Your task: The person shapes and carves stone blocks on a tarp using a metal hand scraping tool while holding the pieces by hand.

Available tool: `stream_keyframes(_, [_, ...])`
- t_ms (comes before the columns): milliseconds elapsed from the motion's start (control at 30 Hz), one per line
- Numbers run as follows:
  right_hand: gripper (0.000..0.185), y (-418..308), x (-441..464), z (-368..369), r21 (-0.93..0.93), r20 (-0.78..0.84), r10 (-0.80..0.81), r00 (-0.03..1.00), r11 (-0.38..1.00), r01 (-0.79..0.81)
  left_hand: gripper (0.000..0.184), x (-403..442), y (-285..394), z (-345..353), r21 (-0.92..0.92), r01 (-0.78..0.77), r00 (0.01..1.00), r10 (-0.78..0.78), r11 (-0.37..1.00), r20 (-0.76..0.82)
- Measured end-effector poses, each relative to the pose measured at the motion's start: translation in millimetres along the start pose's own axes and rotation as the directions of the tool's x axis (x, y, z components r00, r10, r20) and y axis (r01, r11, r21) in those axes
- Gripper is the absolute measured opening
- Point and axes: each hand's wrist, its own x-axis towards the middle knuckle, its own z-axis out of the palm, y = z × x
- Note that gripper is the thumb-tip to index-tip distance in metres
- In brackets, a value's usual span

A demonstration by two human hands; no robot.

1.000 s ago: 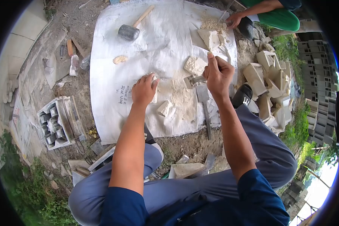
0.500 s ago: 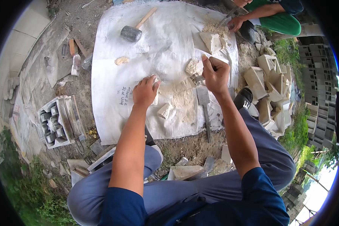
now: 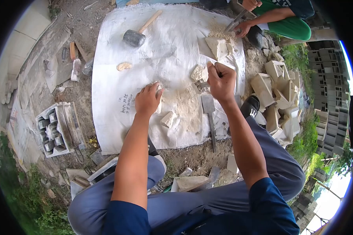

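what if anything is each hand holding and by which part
The right hand grips a metal-headed tool, apparently by its handle, hidden inside the fist. The left hand is on a pale chunk; whether it grips cannot be told.

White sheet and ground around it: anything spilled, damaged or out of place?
Pale crumbs litter the white sheet between the left hand and right hand, beside a rough-edged chunk; probably chipping debris, not an accidental spill. Right of the sheet, pale blocks lie tumbled at mixed angles, not neatly stacked.
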Motion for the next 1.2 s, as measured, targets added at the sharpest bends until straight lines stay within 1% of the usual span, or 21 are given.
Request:
stream_keyframes(100, [0.048, -21, -3, -10, 0.084, -0.044, -0.027, 0.999, 0.996, 0.030, 0.037, -5, 1, -1, -0.015, -0.023, 1.000, 0.023, 1.000, 0.008])
stream_keyframes(167, [0.047, -17, -5, -11, 0.086, -0.049, 0.024, 0.999, 0.996, -0.019, 0.037, -4, 0, -2, -0.007, -0.025, 1.000, 0.025, 1.000, 0.010])
stream_keyframes(233, [0.046, 8, -15, -2, -0.022, -0.012, 0.006, 1.000, 1.000, -0.006, 0.038, -4, 2, -3, 0.003, -0.022, 1.000, 0.022, 1.000, 0.005])
stream_keyframes(267, [0.045, 30, -22, 7, -0.075, 0.034, 0.045, 0.998, 0.996, -0.042, 0.038, -5, 2, -2, 0.016, -0.017, 1.000, 0.017, 1.000, 0.004])
stream_keyframes(367, [0.048, 41, 0, 7, 0.031, -0.001, 0.080, 0.997, 0.996, -0.080, 0.038, -5, 1, -1, -0.002, -0.021, 1.000, 0.021, 1.000, -0.005])
stream_keyframes(400, [0.050, 35, 11, 6, 0.153, -0.025, 0.179, 0.984, 0.973, -0.173, 0.038, -10, 1, 0, 0.000, -0.022, 1.000, 0.022, 1.000, -0.003])
stream_keyframes(433, [0.050, 29, 15, 4, 0.194, -0.047, 0.188, 0.981, 0.965, -0.176, 0.038, -7, 2, 0, 0.020, -0.016, 1.000, 0.017, 1.000, -0.018])
stream_keyframes(500, [0.050, 10, 12, -4, 0.206, -0.014, 0.128, 0.992, 0.971, -0.122, 0.037, -3, 0, 1, 0.035, 0.000, 1.000, 0.001, 0.999, -0.028])
stream_keyframes(567, [0.051, -8, 9, -10, 0.157, 0.010, 0.048, 0.999, 0.986, -0.049, 0.037, -5, -1, 1, -0.006, -0.022, 1.000, 0.022, 1.000, -0.019])
stream_keyframes(633, [0.051, -21, 6, -12, 0.153, 0.022, 0.073, 0.997, 0.985, -0.075, 0.038, -7, -1, 2, -0.002, -0.024, 1.000, 0.024, 1.000, -0.005])
stream_keyframes(733, [0.049, 11, -1, -2, 0.216, 0.025, 0.126, 0.992, 0.968, -0.129, 0.038, -4, 0, -2, 0.005, -0.022, 1.000, 0.023, 1.000, -0.006])
stream_keyframes(767, [0.048, 51, -6, 7, 0.080, 0.046, 0.107, 0.993, 0.991, -0.110, 0.039, -5, 1, -2, 0.007, -0.019, 1.000, 0.019, 1.000, -0.001])
stream_keyframes(833, [0.048, 45, -3, 9, 0.195, 0.065, 0.089, 0.994, 0.976, -0.101, 0.039, -2, 1, -2, 0.004, -0.016, 1.000, 0.016, 1.000, -0.006])
stream_keyframes(867, [0.048, 43, -2, 9, 0.199, 0.065, 0.088, 0.994, 0.975, -0.099, 0.039, -5, 2, -2, 0.001, -0.012, 1.000, 0.012, 1.000, 0.006])
stream_keyframes(933, [0.047, 27, 9, 5, 0.261, 0.041, 0.228, 0.973, 0.937, -0.231, 0.039, -6, 3, -1, 0.019, -0.007, 1.000, 0.007, 1.000, 0.005])
stream_keyframes(967, [0.047, 19, 10, 1, 0.265, 0.040, 0.223, 0.974, 0.938, -0.225, 0.039, -5, 2, 0, 0.031, 0.007, 1.000, -0.007, 0.999, 0.005])
stream_keyframes(1033, [0.048, 1, 7, -5, 0.380, 0.045, 0.193, 0.980, 0.904, -0.195, 0.038, -2, 1, -4, 0.012, 0.003, 1.000, -0.003, 1.000, -0.001])
stream_keyframes(1067, [0.050, -6, 6, -7, 0.380, 0.045, 0.155, 0.987, 0.911, -0.161, 0.037, -5, 2, -4, -0.009, -0.012, 1.000, 0.012, 1.000, 0.008])
stream_keyframes(1100, [0.050, -15, 4, -9, 0.307, 0.014, 0.122, 0.992, 0.944, -0.121, 0.037, -9, 2, -2, -0.012, -0.009, 1.000, 0.009, 1.000, 0.025])
stream_keyframes(1167, [0.050, -19, -1, -10, 0.284, -0.005, 0.126, 0.992, 0.951, -0.119, 0.036, -5, 2, -3, -0.010, -0.026, 0.999, 0.026, 1.000, -0.019])
stream_keyframes(1200, [0.049, -12, -5, -11, 0.347, 0.009, 0.161, 0.987, 0.925, -0.155, 0.037, -5, 0, -1, -0.025, -0.041, 0.999, 0.041, 0.999, -0.025])
